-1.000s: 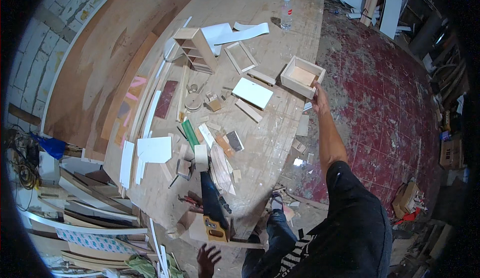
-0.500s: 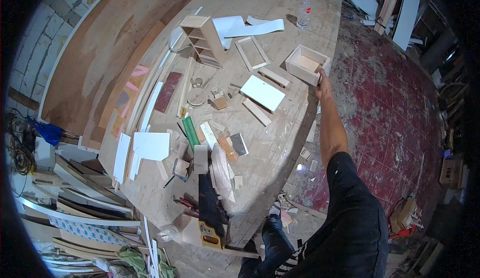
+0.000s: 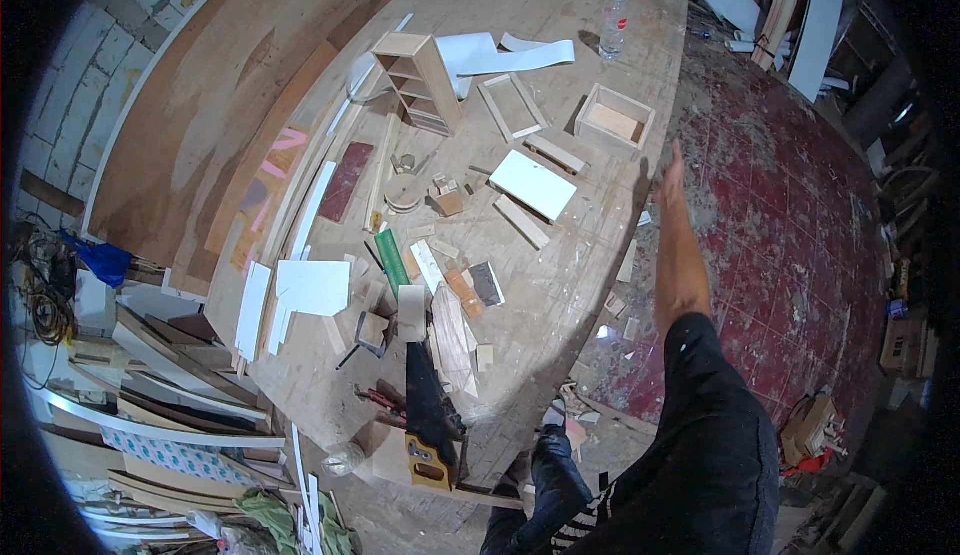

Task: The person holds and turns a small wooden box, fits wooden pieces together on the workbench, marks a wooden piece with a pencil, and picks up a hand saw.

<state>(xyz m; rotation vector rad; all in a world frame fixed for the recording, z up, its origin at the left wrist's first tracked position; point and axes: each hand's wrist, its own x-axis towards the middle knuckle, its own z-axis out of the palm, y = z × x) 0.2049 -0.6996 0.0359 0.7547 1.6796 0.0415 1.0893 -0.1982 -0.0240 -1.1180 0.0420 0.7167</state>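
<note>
My right hand (image 3: 672, 173) is off the table's right edge, its fingers stretched out and holding nothing. Closest to it, a little to the left and apart from it, stands an open-topped wooden box (image 3: 612, 123) at the table's edge. Left of the box lie a rectangular wooden frame (image 3: 487, 105), a narrow wooden piece (image 3: 556, 155) and a white board (image 3: 533, 186). A small wooden shelf unit (image 3: 432, 83) stands further left. My left hand is out of view.
A clear plastic bottle (image 3: 613, 27) stands at the far right of the table (image 3: 590, 265). A handsaw (image 3: 428, 465) lies near the front end among wood offcuts (image 3: 455, 340) and a green strip (image 3: 392, 261). Red flooring (image 3: 780, 255) spreads to the right.
My right hand has let go of the wooden box and drawn away to the right and slightly back. The box stays on the table. The view has shifted slightly.
</note>
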